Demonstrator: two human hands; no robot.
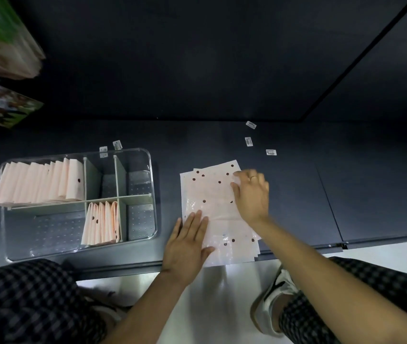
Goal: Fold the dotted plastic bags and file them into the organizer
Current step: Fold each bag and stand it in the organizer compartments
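Left hand (187, 247) lies flat, fingers straight, pressing the near-left edge of the dotted bag stack (218, 209) at lower centre of frame. Right hand (252, 192) rests on the stack's far-right part, fingers bent at a bag corner; pinch not discernible. Left of frame: clear organizer (151, 194), folded bags (41, 182) filed upright in its upper-left compartment, more (103, 223) in a lower middle one

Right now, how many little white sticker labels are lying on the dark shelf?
5. Two small white paper labels lie just behind the clear plastic organizer: and. Three lie beyond the stack of dotted bags. More may be hidden under things.
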